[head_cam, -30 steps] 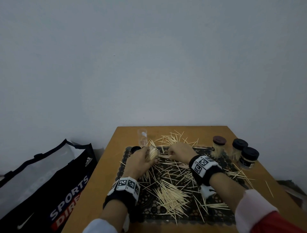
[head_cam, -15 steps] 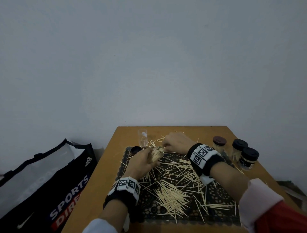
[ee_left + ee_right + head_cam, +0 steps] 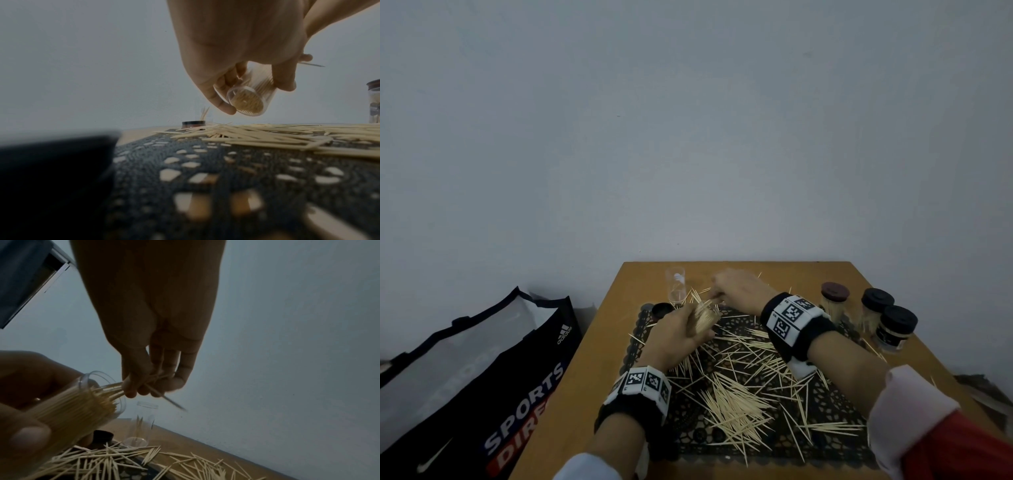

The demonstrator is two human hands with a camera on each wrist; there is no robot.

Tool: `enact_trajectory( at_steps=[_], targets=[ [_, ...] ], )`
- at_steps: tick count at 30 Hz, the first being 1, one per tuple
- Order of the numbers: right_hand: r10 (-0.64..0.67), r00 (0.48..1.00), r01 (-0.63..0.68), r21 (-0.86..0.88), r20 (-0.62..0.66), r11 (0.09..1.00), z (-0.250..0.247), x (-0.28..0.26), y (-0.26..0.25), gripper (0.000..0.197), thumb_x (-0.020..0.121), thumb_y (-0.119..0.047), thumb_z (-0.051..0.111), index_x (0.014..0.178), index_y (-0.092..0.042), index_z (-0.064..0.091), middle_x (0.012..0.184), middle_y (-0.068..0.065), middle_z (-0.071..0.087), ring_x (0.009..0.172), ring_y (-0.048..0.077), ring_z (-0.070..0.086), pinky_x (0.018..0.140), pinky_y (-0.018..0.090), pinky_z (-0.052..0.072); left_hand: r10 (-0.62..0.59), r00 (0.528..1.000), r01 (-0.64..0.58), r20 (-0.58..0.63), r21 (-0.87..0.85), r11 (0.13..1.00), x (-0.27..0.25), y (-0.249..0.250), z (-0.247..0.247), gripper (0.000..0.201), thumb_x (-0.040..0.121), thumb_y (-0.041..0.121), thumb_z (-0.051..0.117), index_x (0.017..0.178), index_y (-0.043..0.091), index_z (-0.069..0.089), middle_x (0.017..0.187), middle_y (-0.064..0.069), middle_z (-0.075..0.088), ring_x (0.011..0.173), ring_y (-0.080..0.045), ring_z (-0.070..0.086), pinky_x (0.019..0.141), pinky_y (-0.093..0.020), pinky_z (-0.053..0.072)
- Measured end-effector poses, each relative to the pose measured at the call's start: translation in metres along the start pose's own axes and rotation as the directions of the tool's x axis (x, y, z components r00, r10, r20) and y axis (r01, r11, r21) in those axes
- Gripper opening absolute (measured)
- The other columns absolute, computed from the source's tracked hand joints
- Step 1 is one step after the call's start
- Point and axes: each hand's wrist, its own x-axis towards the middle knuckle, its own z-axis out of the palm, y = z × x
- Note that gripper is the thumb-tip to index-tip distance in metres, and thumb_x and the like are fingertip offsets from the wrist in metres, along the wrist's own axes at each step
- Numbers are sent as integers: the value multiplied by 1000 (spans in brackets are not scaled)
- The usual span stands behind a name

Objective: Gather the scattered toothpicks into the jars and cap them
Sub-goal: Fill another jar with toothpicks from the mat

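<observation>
- Nearest the camera: loose toothpicks (image 3: 736, 407) lie heaped on the black lace mat (image 3: 835, 445), the thickest heap at the near middle; far too many to count, and a few stray off the mat onto the wooden worktop (image 3: 592, 359).
- Mid-field, left hand (image 3: 674, 339): grip curled round a clear jar (image 3: 249, 99), held tilted off the mat with its mouth toward the right hand. The jar looks close to full of toothpicks.
- Just past it, right hand (image 3: 739, 291): fingertips (image 3: 141, 386) pinched together on a small bunch of toothpicks (image 3: 115, 388), the tips already inside the jar mouth. One pick sticks out crosswise from the pinch.
- Step in hand, by my reading: loading a pinch into the held jar. Next move calls for lining the bunch up with the packed sticks, sliding it in, then letting go; the crosswise pick may snag on the rim or drop.
- Far left: one black cap (image 3: 662, 310) lying loose on the mat edge, and behind it one open clear jar (image 3: 676, 286) standing upright with only a few picks inside.
- Far right: three capped jars (image 3: 866, 315) standing close together, one brown-lidded, two black-lidded.
- Count: five jars in all, three capped, two open; one loose cap seen, a second not visible.
- Beside the worktop, on the floor: one sports bag (image 3: 476, 394).
</observation>
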Motion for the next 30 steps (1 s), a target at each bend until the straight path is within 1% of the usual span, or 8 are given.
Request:
enact_trajectory(
  at_steps=[4, 8, 13, 15, 19, 21, 26, 30],
  targets=[
    [-31, 999, 33, 181, -15, 983, 1, 3, -2, 21, 86, -13, 69, 107, -15, 73, 91, 0, 68, 84, 15, 61, 72, 27, 47, 25, 999, -23, 45, -42, 999, -1, 1, -1, 56, 84, 55, 67, 124, 17, 54, 99, 3, 63, 80, -14, 58, 66, -26, 42],
    [108, 990, -59, 431, -89, 900, 4, 6, -2, 14, 74, -9, 80, 84, -10, 71, 82, 4, 70, 76, 16, 65, 67, 25, 50, 26, 999, -25, 21, -74, 997, -1, 1, 0, 54, 84, 56, 66, 121, 18, 54, 90, 7, 58, 71, -5, 51, 59, -19, 32],
    [120, 992, -74, 576, -43, 814, 8, 2, 1, 12, 82, -6, 73, 93, -2, 75, 70, -5, 65, 53, -6, 56, 51, 9, 42, 6, 1000, -8, -14, -103, 995, -1, -1, 1, 49, 85, 55, 67, 118, 21, 54, 93, 8, 61, 74, -4, 55, 62, -21, 37],
    [109, 994, -72, 609, -24, 790, 11, 0, 3, 15, 89, -7, 66, 100, 0, 73, 68, -9, 61, 48, -7, 53, 47, 8, 38, 2, 1000, -4, -24, -104, 995, -1, -2, 1, 52, 84, 56, 66, 121, 21, 54, 96, 7, 62, 76, -5, 56, 63, -21, 38],
    [167, 984, -69, 713, -68, 698, 17, -1, 11, 17, 92, -11, 63, 105, -4, 71, 94, 8, 70, 70, 10, 60, 55, 16, 49, -12, 998, 6, -59, -95, 995, -1, -2, 0, 52, 85, 57, 64, 120, 20, 52, 96, 6, 60, 75, -6, 54, 61, -19, 35],
    [194, 979, -86, 746, -58, 661, 19, -3, 15, 17, 91, -4, 61, 106, -3, 70, 100, 8, 70, 70, 5, 62, 59, 18, 52, -19, 997, 13, -70, -85, 996, 0, -3, 0, 52, 86, 57, 63, 120, 19, 51, 95, 6, 59, 74, -6, 53, 60, -19, 34],
    [336, 936, -137, 777, -101, 615, 25, -3, 16, 26, 87, 14, 55, 90, -4, 72, 80, 0, 68, 58, 0, 64, 63, 19, 56, -10, 999, 8, -42, -52, 999, 1, -6, 3, 49, 85, 58, 64, 112, 20, 51, 87, 7, 57, 69, -4, 49, 57, -19, 30],
    [242, 950, -26, 720, -198, 694, 27, 0, 9, 18, 79, 7, 70, 87, -9, 73, 78, -6, 68, 69, 1, 64, 66, 16, 52, 17, 1000, -16, 8, -88, 996, 1, -1, 3, 49, 85, 55, 67, 115, 19, 53, 87, 11, 56, 69, 0, 49, 58, -17, 31]
  ],
)
